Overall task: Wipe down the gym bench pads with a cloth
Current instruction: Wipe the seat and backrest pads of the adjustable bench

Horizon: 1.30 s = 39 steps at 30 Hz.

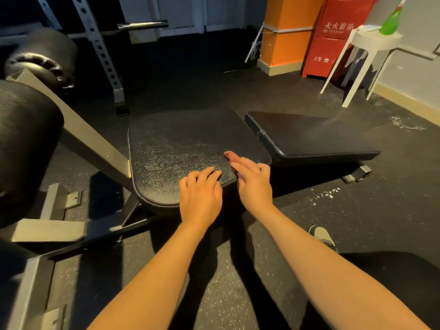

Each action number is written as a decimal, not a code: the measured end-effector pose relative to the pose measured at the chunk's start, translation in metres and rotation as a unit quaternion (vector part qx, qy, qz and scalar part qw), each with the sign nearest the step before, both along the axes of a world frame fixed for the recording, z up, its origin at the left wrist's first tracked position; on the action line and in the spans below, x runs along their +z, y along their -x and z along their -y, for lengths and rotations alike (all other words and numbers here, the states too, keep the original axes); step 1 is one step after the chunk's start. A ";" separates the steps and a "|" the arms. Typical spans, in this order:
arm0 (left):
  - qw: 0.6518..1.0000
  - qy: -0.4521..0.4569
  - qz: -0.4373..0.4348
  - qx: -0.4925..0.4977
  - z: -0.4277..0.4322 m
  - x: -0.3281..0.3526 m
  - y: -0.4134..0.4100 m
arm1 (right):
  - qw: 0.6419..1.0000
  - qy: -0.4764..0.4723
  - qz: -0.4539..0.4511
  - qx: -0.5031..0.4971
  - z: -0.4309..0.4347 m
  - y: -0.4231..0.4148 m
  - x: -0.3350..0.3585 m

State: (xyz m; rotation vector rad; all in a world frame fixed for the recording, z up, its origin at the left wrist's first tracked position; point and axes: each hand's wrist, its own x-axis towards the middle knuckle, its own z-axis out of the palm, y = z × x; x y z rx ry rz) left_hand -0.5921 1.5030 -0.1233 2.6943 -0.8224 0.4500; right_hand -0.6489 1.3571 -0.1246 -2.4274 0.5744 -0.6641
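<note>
Black seat pad [181, 144] under left hand [200, 196]

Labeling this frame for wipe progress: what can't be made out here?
Cloth: none shows in the head view; the left hand and right hand at the seat pad could cover one.
Right hand: motion blur hides its finger pose.
Spray bottle: top cut off by the upper edge.
Roller pads: dark, cut by the left edge.

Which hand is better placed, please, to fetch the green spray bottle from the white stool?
Probably the right hand: the green spray bottle stands on the white stool far to the right, farther from the left hand.
</note>
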 end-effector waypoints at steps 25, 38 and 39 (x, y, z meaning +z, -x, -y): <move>0.986 0.139 -0.086 -0.033 -0.020 0.018 -0.004 | 0.999 -0.034 0.035 0.011 -0.059 0.003 -0.002; 0.988 0.138 -0.065 0.025 -0.084 0.005 0.001 | 1.000 0.005 0.010 0.020 -0.104 -0.002 0.008; 0.988 0.135 -0.070 0.035 -0.087 0.005 0.000 | 0.999 0.008 0.016 0.043 -0.113 -0.001 0.008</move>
